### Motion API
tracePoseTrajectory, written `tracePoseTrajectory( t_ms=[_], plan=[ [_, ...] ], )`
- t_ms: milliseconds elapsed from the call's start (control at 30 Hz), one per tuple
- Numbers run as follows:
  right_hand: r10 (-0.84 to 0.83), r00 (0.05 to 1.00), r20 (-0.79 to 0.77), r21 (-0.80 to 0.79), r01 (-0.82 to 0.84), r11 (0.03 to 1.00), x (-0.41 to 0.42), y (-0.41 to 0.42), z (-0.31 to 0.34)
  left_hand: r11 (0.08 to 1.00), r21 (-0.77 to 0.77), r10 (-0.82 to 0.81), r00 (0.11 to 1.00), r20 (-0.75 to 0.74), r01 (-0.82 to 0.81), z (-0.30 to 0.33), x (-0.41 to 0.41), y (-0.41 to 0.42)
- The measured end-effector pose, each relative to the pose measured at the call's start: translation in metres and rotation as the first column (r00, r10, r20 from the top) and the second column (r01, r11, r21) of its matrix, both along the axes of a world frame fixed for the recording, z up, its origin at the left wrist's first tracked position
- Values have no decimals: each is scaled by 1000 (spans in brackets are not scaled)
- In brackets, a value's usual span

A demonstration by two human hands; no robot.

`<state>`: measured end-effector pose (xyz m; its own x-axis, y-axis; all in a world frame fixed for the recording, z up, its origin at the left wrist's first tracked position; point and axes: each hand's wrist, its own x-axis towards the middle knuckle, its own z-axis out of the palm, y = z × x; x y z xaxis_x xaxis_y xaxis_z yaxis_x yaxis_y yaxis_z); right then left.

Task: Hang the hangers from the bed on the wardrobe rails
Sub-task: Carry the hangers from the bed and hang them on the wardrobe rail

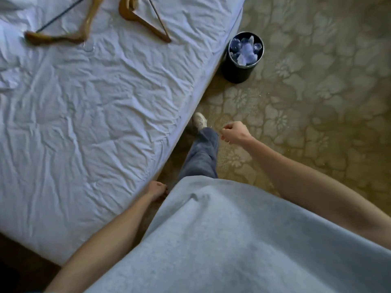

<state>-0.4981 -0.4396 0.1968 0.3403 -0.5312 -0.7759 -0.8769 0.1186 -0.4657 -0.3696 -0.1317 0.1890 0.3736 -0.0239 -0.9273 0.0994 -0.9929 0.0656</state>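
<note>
Neither grip holds anything. Our right hand (233, 132) swings out over the patterned olive carpet (306, 102) with its fingers loosely curled, empty as far as we can see. Our left hand (155, 190) hangs at the edge of the bed (95, 123), its fingers partly hidden behind the pale grey shirt (211, 240), so we cannot tell how they lie, though nothing shows in it.

The brown wooden hangers lie on the bed's wrinkled white sheet, far up it from both hands. One hanger (146, 24) rests nearer the bed's carpet-side edge, its long arm running diagonally toward that edge. A second hanger (63, 37) lies further in across the bed, with a thin dark rod (59, 14) crossing it.

We judge the left hand the nearer one, since it is on the bed's side, but both are well short; a step along the bed comes first. A black round bin (241, 68) full of clear wrappings stands on the carpet just beside the bed's edge, near the hangers.
</note>
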Motion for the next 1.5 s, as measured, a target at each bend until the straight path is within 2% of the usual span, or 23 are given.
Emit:
tracePoseTrajectory(
  t_ms=[67,167,267,400,533,667,733,867,1000,1100,1267,1400,1500],
  plan=[
    [14,999,-48,3,-14,1000,24,-41,-6,999,-22,38,999,-3,-38,-5,31,-40],
    [29,988,-154,35,-24,999,42,-95,-4,997,-74,7,1000,-20,-8,2,80,-112],
    [48,972,-228,67,-34,997,56,-149,-2,989,-145,34,999,36,-29,7,131,-197],
    [39,949,-313,90,-11,996,70,-221,-1,957,-248,159,987,19,-149,12,192,-308],
    [33,934,-356,98,3,995,100,-290,-2,921,-350,190,981,22,-171,24,248,-406],
    [82,931,-355,97,-51,994,157,-357,-9,902,-352,275,961,20,-251,17,290,-470],
    [132,936,-327,95,-106,990,198,-391,-15,892,-325,335,942,10,-314,11,310,-493],
    [347,901,-259,131,-323,937,296,-445,-25,835,-212,520,854,3,-508,-2,343,-526],
    [438,891,-117,120,-425,897,414,-483,-43,698,-168,709,705,22,-696,-23,394,-562],
    [471,882,-23,53,-469,882,504,-507,-62,552,-187,833,548,78,-813,-41,447,-590],
    [547,837,17,-66,-545,836,624,-540,-98,508,-189,854,464,234,-840,-90,519,-594],
    [632,773,-46,-237,-623,745,707,-555,-130,469,-67,839,421,345,-881,-135,540,-567],
    [683,730,-29,-426,-627,652,757,-562,-157,404,26,850,386,360,-914,-163,545,-551]
  ],
)
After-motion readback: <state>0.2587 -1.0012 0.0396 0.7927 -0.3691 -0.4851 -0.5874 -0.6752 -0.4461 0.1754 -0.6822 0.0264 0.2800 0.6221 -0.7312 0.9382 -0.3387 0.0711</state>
